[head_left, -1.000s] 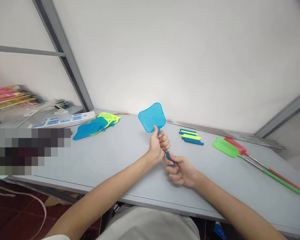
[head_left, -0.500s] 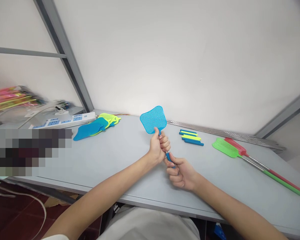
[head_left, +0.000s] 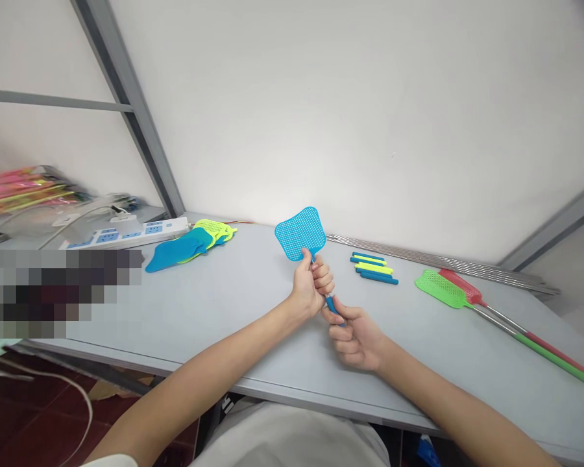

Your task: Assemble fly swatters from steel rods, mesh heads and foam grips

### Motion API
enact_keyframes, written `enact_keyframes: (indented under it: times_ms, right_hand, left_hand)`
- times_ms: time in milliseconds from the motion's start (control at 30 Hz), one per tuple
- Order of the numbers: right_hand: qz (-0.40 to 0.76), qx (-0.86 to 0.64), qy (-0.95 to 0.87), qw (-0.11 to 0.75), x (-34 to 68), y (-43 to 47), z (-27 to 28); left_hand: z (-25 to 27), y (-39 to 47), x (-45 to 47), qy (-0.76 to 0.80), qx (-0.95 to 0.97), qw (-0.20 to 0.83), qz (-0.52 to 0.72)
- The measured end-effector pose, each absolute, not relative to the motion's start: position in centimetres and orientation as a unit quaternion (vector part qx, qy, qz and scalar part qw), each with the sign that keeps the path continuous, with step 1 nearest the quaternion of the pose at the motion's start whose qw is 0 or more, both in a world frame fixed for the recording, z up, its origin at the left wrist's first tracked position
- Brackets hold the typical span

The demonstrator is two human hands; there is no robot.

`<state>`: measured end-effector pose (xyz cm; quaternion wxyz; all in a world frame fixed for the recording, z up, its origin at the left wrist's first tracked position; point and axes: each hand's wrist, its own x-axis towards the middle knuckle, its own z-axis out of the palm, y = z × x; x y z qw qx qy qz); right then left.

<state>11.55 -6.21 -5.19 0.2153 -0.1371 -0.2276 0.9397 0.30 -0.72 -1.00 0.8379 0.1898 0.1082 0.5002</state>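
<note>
A fly swatter with a blue mesh head (head_left: 300, 234) is held up over the table between my hands. My left hand (head_left: 310, 285) is closed round its metal rod just under the head, the thumb pressed against the mesh base. Lower down, my right hand (head_left: 353, 337) is closed round the blue handle sleeve (head_left: 331, 305), with a short piece of rod showing between the two hands. Most of the sleeve is hidden by the right fingers. Several blue and yellow handle sleeves (head_left: 374, 267) lie to the right of the swatter.
Loose blue swatter heads (head_left: 178, 251) and yellow ones (head_left: 214, 228) lie at the left by a white power strip (head_left: 131, 235). Metal rods (head_left: 418, 257) run along the wall. At the right lie a green swatter (head_left: 442, 288) and a red swatter (head_left: 467, 285). The table's front edge (head_left: 282, 389) is near me.
The right hand has shifted very slightly down and right along with the handle sleeve. The left hand keeps its hold, and the whole view has moved a little.
</note>
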Motion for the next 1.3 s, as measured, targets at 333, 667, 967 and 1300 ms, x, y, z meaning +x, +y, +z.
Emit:
enact_keyframes:
  times_ms: [333, 667, 967, 1300]
  right_hand:
    - [0.937, -0.133, -0.219, 0.236, 11.37, -6.24, -5.32]
    - [0.94, -0.136, -0.208, 0.235, 11.24, -6.14, -5.43]
    - [0.939, -0.151, -0.189, 0.244, 11.09, -6.6, -5.33]
    - [0.929, -0.194, -0.194, 0.246, 11.06, -6.3, -5.47]
  left_hand:
    - [-1.34, -0.36, 0.32, 0.118, 0.184, 0.846, 0.486]
    - [-1.39, -0.56, 0.39, 0.135, 0.187, 0.833, 0.502]
    - [-1.83, -0.83, 0.85, 0.179, 0.178, 0.809, 0.531]
    - [-1.58, -0.87, 0.95, 0.214, 0.194, 0.783, 0.551]
